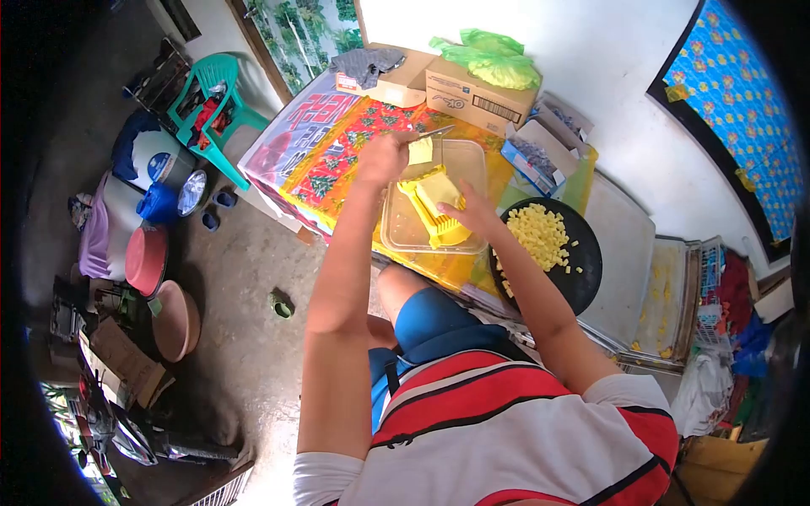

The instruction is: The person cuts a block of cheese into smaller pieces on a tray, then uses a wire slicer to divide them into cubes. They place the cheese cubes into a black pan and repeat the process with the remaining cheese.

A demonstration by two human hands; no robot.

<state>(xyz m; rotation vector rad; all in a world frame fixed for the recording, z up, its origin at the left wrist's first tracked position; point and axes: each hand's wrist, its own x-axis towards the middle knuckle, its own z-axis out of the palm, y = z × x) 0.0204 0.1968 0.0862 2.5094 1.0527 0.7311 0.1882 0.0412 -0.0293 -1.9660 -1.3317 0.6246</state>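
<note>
The left hand (386, 158) curls its fingers around a knife (437, 132); the right hand (474, 211) grasps the right side of the yellow block (439, 191), inside the clear tub (466, 158). I think the block should be steady, with right fingertips well apart from the knife.

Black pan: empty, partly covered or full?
Partly covered: pale yellow cubes lie in the black pan, while its dark surface shows bare along the right side.
</note>
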